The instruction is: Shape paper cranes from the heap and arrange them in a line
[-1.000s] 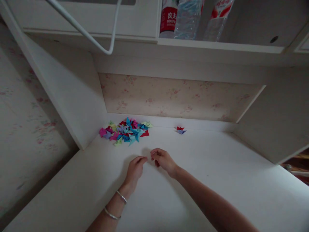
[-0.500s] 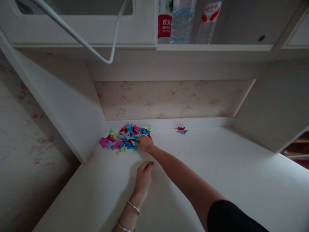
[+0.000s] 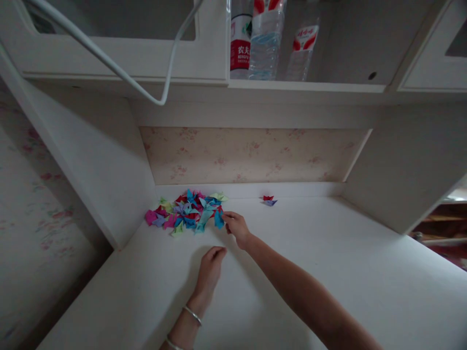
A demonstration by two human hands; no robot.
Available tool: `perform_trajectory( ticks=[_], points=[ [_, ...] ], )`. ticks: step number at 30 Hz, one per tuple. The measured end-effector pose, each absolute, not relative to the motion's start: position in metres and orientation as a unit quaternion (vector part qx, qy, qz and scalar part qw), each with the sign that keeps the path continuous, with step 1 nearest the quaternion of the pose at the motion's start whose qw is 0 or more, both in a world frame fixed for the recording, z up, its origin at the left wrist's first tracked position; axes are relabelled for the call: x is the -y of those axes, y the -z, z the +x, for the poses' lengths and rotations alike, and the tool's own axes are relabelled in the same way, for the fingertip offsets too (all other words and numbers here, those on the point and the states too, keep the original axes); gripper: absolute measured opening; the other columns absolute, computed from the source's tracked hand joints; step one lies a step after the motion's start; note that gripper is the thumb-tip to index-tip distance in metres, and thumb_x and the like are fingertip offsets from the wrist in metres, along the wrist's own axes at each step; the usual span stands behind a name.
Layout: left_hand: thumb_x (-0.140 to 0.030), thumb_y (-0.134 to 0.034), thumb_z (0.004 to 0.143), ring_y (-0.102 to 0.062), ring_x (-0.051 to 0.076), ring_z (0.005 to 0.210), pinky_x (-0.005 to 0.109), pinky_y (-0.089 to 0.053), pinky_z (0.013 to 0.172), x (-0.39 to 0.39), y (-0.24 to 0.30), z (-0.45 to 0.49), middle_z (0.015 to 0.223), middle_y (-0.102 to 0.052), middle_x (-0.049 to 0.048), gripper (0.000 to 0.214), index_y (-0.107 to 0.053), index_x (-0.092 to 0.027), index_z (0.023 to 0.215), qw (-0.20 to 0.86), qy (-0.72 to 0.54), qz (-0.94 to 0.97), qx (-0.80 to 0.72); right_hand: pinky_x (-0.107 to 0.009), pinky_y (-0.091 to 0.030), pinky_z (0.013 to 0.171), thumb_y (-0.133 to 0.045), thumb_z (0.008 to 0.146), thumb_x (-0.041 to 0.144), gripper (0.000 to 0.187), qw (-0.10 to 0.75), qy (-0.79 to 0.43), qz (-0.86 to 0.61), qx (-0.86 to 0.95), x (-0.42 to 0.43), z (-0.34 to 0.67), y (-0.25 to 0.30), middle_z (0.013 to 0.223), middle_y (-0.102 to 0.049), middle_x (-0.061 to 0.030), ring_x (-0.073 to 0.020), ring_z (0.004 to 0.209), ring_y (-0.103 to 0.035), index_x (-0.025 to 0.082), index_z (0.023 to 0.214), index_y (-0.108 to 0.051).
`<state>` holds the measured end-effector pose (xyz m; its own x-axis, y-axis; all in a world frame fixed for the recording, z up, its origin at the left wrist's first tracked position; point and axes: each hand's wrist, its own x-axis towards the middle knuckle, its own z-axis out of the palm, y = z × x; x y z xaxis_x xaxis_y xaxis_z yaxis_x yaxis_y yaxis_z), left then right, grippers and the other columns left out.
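A pile of folded paper pieces [image 3: 182, 214] in pink, purple, green, red and blue lies at the table's back left. My right hand [image 3: 237, 228] is at the pile's right edge, its thumb and fingers pinching a blue folded paper piece [image 3: 219, 218]. Nearer to me, my left hand [image 3: 211, 267] is held over the table with its fingers curled together. Whatever they hold, if anything, is hidden. Two more folded paper pieces, a red one [image 3: 268, 198] and a purple one [image 3: 270, 203], lie together by the back edge, right of the pile.
White side panels [image 3: 105, 160] bound the white table [image 3: 292, 272] left and right. Overhead, a cabinet shelf [image 3: 310, 87] holds several plastic bottles [image 3: 266, 53]. A white bent tube [image 3: 120, 73] hangs down at the upper left.
My right hand has drawn back a little rightward from the pile, with the blue folded paper now visible in its fingers. My left hand keeps nearly the same pose. The view has shifted slightly.
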<state>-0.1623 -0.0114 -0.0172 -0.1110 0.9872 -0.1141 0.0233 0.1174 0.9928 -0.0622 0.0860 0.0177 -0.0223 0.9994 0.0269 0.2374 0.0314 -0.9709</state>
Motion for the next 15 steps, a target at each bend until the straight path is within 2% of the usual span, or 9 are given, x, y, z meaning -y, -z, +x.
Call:
perform_trajectory(
  ticks=[3, 5, 8, 10, 15],
  points=[
    [-0.05, -0.063, 0.066, -0.044, 0.011, 0.046, 0.022, -0.027, 0.044, 0.013, 0.015, -0.16, 0.053, -0.054, -0.0018, 0.039, -0.069, -0.015, 0.083, 0.477, -0.487, 0.47, -0.562, -0.021, -0.038, 0.048, -0.055, 0.078, 0.047, 0.04, 0.47, -0.491, -0.518, 0.519, -0.044, -0.032, -0.008, 0.072, -0.059, -0.003, -0.0111, 0.058, -0.05, 0.015, 0.101, -0.063],
    [-0.047, -0.065, 0.067, -0.048, 0.012, 0.052, 0.022, -0.032, 0.048, 0.016, 0.014, -0.158, 0.068, -0.062, 0.0018, 0.041, -0.069, -0.015, 0.092, 0.467, -0.479, 0.5, -0.55, -0.019, -0.036, 0.047, -0.062, 0.073, 0.046, 0.036, 0.5, -0.555, -0.484, 0.455, -0.018, -0.015, 0.0, 0.073, -0.058, -0.0022, -0.0101, 0.059, -0.049, 0.017, 0.096, -0.065],
    [-0.042, -0.066, 0.069, -0.052, 0.013, 0.063, 0.022, -0.038, 0.057, 0.022, 0.013, -0.155, 0.088, -0.065, 0.0046, 0.042, -0.068, -0.017, 0.102, 0.46, -0.456, 0.562, -0.514, -0.019, -0.031, 0.044, -0.07, 0.068, 0.041, 0.031, 0.538, -0.629, -0.434, 0.356, 0.011, 0.001, 0.013, 0.069, -0.056, 0.0, -0.0085, 0.055, -0.045, 0.017, 0.088, -0.066],
    [-0.042, -0.063, 0.072, -0.052, 0.013, 0.062, 0.022, -0.039, 0.058, 0.024, 0.013, -0.153, 0.086, -0.065, 0.0048, 0.04, -0.068, -0.016, 0.102, 0.468, -0.431, 0.595, -0.491, -0.019, -0.03, 0.044, -0.072, 0.068, 0.041, 0.032, 0.549, -0.633, -0.425, 0.342, 0.021, 0.004, 0.019, 0.064, -0.053, 0.0014, -0.0081, 0.051, -0.043, 0.017, 0.087, -0.066],
    [-0.047, -0.058, 0.075, -0.041, 0.009, 0.046, 0.022, -0.031, 0.046, 0.027, 0.011, -0.153, 0.06, -0.058, -0.0007, 0.041, -0.069, -0.012, 0.095, 0.489, -0.396, 0.597, -0.498, -0.021, -0.029, 0.043, -0.069, 0.069, 0.046, 0.038, 0.549, -0.588, -0.437, 0.403, 0.026, 0.002, 0.023, 0.056, -0.05, 0.0026, -0.0076, 0.046, -0.038, 0.014, 0.089, -0.067]
  ],
)
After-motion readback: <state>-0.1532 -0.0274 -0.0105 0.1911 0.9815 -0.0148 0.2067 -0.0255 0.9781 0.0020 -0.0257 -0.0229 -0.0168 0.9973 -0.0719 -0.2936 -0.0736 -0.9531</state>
